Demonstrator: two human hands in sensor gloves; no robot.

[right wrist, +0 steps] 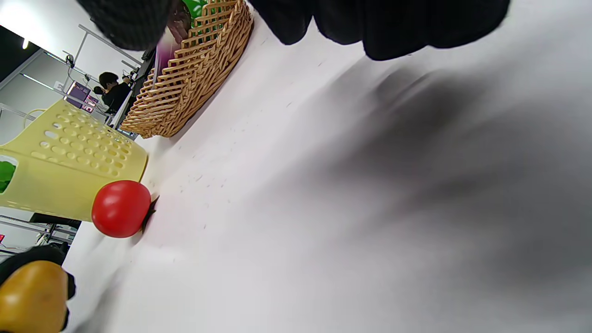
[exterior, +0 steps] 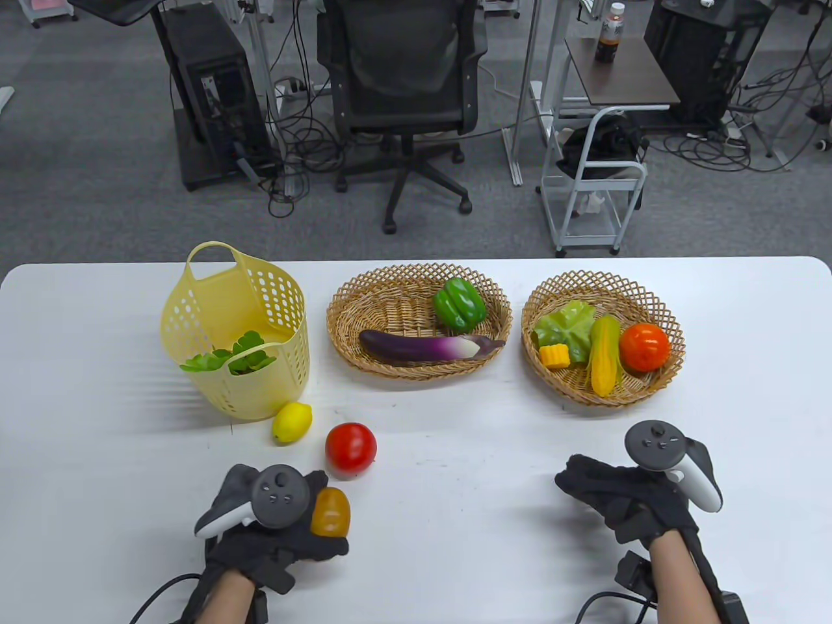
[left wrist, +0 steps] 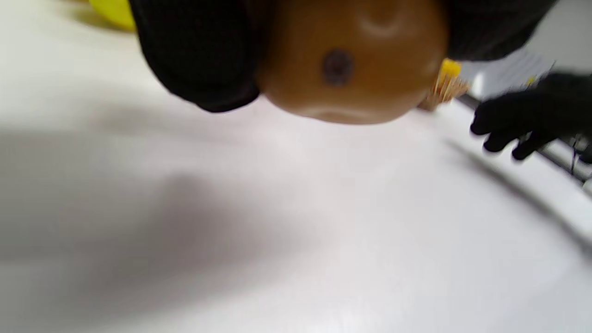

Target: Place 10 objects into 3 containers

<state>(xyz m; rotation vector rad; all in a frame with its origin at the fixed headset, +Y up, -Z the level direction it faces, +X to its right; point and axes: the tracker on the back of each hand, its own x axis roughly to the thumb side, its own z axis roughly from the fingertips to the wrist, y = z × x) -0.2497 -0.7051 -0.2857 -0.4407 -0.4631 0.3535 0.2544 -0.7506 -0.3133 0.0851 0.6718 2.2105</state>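
My left hand (exterior: 279,520) grips a brown-orange fruit (exterior: 330,512) near the table's front left; the fruit fills the top of the left wrist view (left wrist: 347,60) and shows in the right wrist view (right wrist: 30,298). A red tomato (exterior: 351,448) and a yellow lemon (exterior: 292,422) lie on the table just beyond it. My right hand (exterior: 617,497) is empty at the front right, fingers loosely curled. The yellow plastic basket (exterior: 266,305) holds green leaves. The middle wicker basket (exterior: 364,305) holds an eggplant and a green pepper. The right wicker basket (exterior: 650,299) holds lettuce, corn, a yellow vegetable and a tomato.
The white table (exterior: 455,455) runs the width of the view. The three containers stand in a row along its far half. Beyond the far edge are an office chair (exterior: 403,78) and a small cart (exterior: 598,188).
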